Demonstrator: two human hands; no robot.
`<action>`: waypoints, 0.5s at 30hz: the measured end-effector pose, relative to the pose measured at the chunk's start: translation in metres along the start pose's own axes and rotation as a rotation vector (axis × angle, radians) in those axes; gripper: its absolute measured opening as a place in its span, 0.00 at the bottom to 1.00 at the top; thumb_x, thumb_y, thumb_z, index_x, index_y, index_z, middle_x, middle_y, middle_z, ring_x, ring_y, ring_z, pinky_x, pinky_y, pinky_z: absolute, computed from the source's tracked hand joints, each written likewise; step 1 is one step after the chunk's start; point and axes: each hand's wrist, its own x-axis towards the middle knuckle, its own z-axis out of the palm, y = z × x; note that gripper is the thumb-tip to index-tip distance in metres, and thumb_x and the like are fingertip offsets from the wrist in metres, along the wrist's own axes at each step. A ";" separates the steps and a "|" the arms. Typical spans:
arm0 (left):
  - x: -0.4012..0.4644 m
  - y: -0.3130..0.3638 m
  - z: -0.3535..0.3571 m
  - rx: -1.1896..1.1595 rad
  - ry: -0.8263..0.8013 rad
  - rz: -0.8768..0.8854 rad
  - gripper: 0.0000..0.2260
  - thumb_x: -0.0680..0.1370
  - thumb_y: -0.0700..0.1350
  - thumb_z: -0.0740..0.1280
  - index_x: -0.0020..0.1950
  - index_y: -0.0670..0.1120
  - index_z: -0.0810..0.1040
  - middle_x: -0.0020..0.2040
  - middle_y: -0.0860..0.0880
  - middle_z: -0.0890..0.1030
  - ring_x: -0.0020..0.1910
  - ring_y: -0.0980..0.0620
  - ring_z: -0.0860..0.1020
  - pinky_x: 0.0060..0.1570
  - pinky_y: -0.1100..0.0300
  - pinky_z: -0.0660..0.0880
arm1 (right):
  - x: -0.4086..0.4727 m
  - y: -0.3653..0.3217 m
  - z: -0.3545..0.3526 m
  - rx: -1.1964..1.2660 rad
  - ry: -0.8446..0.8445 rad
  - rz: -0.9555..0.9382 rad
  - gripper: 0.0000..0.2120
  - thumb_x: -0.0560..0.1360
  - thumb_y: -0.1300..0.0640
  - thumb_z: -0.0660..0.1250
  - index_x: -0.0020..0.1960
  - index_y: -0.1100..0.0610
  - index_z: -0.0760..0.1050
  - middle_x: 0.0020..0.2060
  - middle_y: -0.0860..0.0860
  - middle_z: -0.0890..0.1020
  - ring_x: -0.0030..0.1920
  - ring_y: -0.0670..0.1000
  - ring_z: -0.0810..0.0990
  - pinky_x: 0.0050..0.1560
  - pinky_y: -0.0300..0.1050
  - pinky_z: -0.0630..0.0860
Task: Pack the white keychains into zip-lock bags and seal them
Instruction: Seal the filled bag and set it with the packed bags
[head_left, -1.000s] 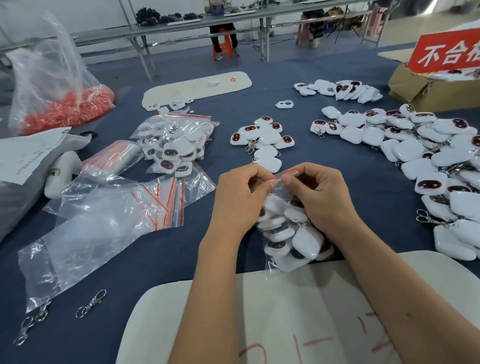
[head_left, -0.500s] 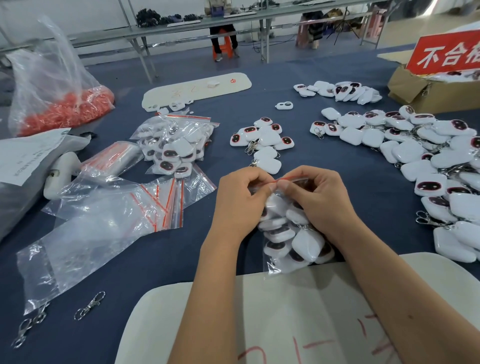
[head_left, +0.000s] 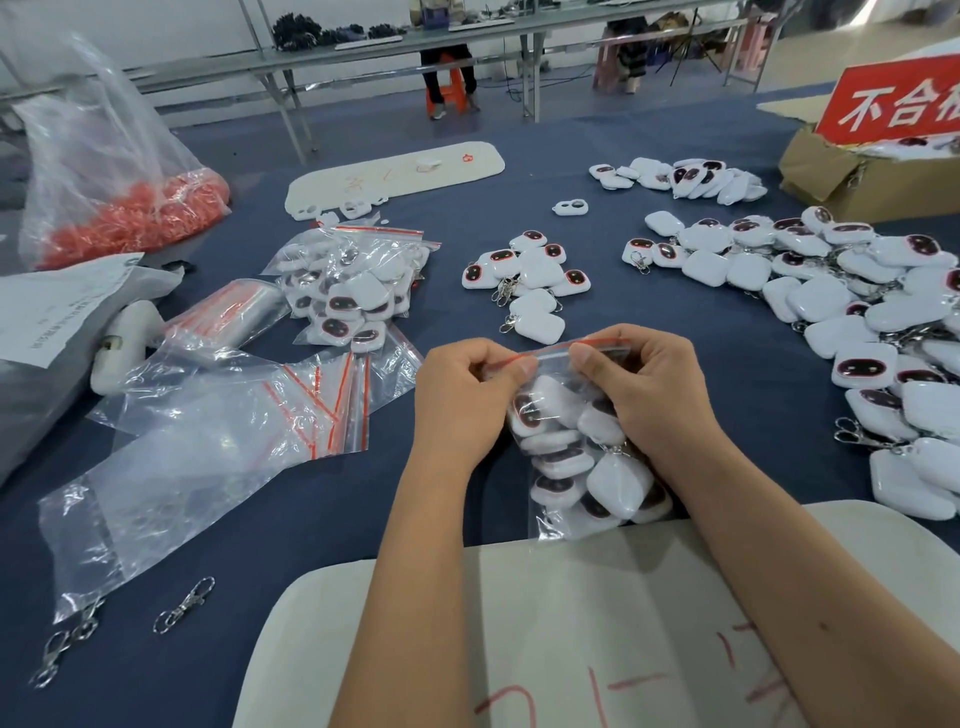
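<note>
A clear zip-lock bag (head_left: 582, 467) full of several white keychains hangs between my hands over the blue table. My left hand (head_left: 462, 400) pinches the red zip strip at its left end. My right hand (head_left: 649, 395) pinches the same strip further right, thumb on the front. A small group of loose white keychains (head_left: 524, 275) lies just beyond the bag. A big pile of white keychains (head_left: 852, 322) spreads on the right. Filled bags (head_left: 353, 286) lie at centre left, and empty zip-lock bags (head_left: 234, 415) lie flat on the left.
A white foam board (head_left: 571, 623) lies at the near edge under my forearms. Loose metal clasps (head_left: 182, 608) lie at the lower left. A large plastic sack of orange pieces (head_left: 124, 208) stands far left. A cardboard box with a red sign (head_left: 872, 166) sits far right.
The bag's top strip has stretched out flat. My right hand has slid right along the strip while my left hand stays at the left end.
</note>
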 end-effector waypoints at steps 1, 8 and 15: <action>-0.001 0.000 -0.001 -0.053 0.003 -0.029 0.05 0.75 0.42 0.77 0.40 0.49 0.86 0.36 0.51 0.86 0.36 0.55 0.80 0.43 0.57 0.79 | 0.000 0.000 0.000 0.009 0.009 0.008 0.08 0.78 0.59 0.75 0.41 0.52 0.85 0.35 0.55 0.86 0.32 0.45 0.80 0.35 0.38 0.79; 0.000 -0.002 -0.007 -0.200 0.048 -0.123 0.05 0.76 0.41 0.77 0.40 0.47 0.87 0.36 0.48 0.86 0.35 0.54 0.82 0.36 0.62 0.78 | 0.000 0.000 0.000 0.015 0.023 0.007 0.08 0.78 0.59 0.76 0.41 0.51 0.85 0.33 0.47 0.86 0.32 0.42 0.80 0.36 0.36 0.78; -0.003 0.002 0.004 -0.421 -0.031 -0.238 0.09 0.81 0.46 0.71 0.42 0.47 0.88 0.42 0.47 0.87 0.40 0.52 0.83 0.42 0.57 0.81 | -0.001 0.000 -0.003 0.141 0.130 0.031 0.08 0.79 0.55 0.75 0.41 0.51 0.86 0.33 0.49 0.85 0.32 0.44 0.79 0.32 0.37 0.77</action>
